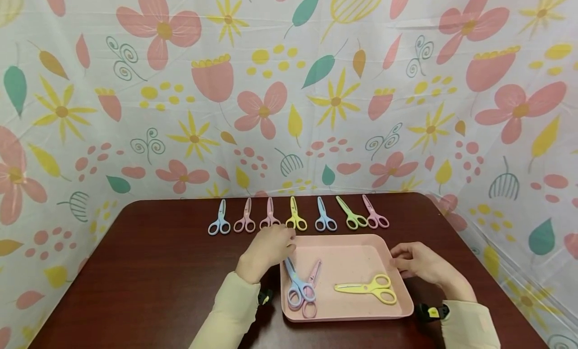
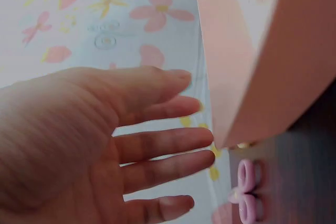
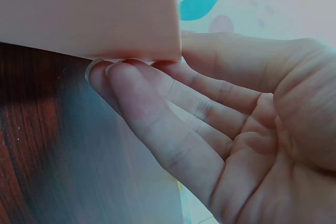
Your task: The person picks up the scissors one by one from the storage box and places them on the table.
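Observation:
A shallow pink tray (image 1: 347, 316) stands on the table, holding blue scissors (image 1: 295, 284) laid across pink scissors (image 1: 311, 289) at its left, and yellow scissors (image 1: 370, 288) at its right. My left hand (image 1: 270, 248) is at the tray's far left corner. In the left wrist view its fingers (image 2: 168, 145) are fairly straight and spread beside the tray wall (image 2: 236, 77), holding nothing; whether they touch it I cannot tell. At the right side, my right hand (image 1: 422, 264) grips the tray edge, its fingers (image 3: 139, 93) curled against the underside.
Along the back of the dark wooden table (image 1: 149, 269) lies a row of several scissors, among them blue (image 1: 220, 218), yellow (image 1: 295, 215), green (image 1: 352, 213) and pink (image 1: 375, 212) ones. A flower-patterned cloth (image 1: 289, 88) hangs behind the table.

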The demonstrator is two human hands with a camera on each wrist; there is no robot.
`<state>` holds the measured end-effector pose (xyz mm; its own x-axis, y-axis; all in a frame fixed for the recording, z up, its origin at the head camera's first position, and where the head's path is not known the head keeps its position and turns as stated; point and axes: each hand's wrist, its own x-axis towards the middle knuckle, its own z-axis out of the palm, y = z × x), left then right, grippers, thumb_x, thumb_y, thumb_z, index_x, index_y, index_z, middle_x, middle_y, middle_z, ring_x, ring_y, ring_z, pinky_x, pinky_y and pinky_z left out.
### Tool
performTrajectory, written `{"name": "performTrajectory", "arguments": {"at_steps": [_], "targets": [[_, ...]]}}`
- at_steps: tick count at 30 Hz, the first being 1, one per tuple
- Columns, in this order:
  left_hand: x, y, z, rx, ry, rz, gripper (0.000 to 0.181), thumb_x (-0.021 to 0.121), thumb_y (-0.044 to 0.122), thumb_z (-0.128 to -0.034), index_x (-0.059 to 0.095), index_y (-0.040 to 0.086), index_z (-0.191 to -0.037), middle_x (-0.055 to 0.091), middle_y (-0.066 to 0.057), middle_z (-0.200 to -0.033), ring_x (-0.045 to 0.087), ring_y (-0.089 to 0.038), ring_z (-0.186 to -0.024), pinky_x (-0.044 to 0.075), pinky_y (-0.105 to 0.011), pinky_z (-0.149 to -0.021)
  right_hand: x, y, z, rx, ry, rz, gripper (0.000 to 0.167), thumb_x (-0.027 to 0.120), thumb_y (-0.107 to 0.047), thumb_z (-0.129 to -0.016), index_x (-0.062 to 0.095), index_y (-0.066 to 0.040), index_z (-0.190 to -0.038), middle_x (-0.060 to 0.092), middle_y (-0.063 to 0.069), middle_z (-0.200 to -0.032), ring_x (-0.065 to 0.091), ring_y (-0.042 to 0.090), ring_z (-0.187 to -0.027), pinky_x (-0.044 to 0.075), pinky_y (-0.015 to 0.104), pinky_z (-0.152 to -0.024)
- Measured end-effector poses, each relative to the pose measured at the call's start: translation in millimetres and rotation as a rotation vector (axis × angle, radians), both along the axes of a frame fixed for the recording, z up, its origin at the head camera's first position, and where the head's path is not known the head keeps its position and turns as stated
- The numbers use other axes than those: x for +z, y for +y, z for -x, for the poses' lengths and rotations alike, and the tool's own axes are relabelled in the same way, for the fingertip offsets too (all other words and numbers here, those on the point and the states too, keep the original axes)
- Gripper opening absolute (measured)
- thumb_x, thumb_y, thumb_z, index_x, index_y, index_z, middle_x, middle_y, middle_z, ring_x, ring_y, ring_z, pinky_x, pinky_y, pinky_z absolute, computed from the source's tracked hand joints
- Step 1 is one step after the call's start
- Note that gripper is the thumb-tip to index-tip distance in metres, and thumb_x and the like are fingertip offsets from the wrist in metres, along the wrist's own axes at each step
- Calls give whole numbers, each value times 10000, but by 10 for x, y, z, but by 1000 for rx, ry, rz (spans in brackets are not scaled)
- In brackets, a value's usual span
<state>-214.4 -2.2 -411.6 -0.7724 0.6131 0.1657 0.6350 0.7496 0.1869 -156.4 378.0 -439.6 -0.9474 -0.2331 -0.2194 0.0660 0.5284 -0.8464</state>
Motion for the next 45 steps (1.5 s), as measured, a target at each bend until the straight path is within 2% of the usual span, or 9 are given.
{"name": "performTrajectory", "arguments": {"at_steps": [5,13,16,21,24,28,36,45], "targets": [[24,31,-152,-19,65,70,153,703,241,-894,709,132,-1001,662,-4,-900,632,-204,-833,505,-367,-722,-7,-1,13,-7,1,-12,262,605,-17,-932,565,156,-1125,660,146,-903,678,287,-832,563,400,-683],[-6,84,-448,-33,111,107,161,787,290,-799,682,169,-812,574,45,-760,562,-153,-789,377,-351,-652,9,2,15,-8,5,-23,255,613,-13,-924,571,150,-1116,663,146,-901,679,284,-826,563,399,-683],[4,130,-554,-27,129,155,191,784,362,-793,688,199,-761,559,45,-708,540,-153,-737,366,-356,-668,12,4,9,-7,3,-24,255,613,-10,-921,570,151,-1113,662,144,-897,679,285,-825,563,405,-685],[-9,209,-679,6,115,253,267,756,469,-794,701,218,-724,587,35,-707,551,-161,-704,393,-357,-696,-3,10,13,5,4,-11,250,608,2,-917,566,156,-1109,658,145,-891,677,289,-825,563,403,-683],[-44,236,-721,44,134,298,265,758,454,-789,711,196,-749,617,18,-729,563,-168,-721,407,-357,-697,-12,11,13,4,3,-7,254,609,1,-916,565,156,-1112,657,146,-892,676,290,-826,563,404,-683],[-100,266,-746,78,163,309,182,750,350,-800,727,169,-792,644,7,-747,567,-169,-714,406,-356,-674,-23,15,-2,1,-2,-4,265,610,-11,-921,563,158,-1120,658,146,-900,676,289,-828,563,407,-686],[-137,370,-795,149,115,384,311,691,473,-840,723,165,-818,661,2,-750,589,-155,-695,384,-360,-681,-52,8,-16,-5,-8,-5,252,611,-9,-918,570,148,-1110,658,139,-893,675,284,-825,563,406,-686],[-194,442,-808,209,102,396,399,653,560,-842,738,170,-849,677,-15,-783,579,-168,-739,356,-392,-737,-21,5,13,-7,-1,-33,246,611,-16,-924,579,141,-1111,658,136,-896,677,281,-823,562,418,-688]]}}
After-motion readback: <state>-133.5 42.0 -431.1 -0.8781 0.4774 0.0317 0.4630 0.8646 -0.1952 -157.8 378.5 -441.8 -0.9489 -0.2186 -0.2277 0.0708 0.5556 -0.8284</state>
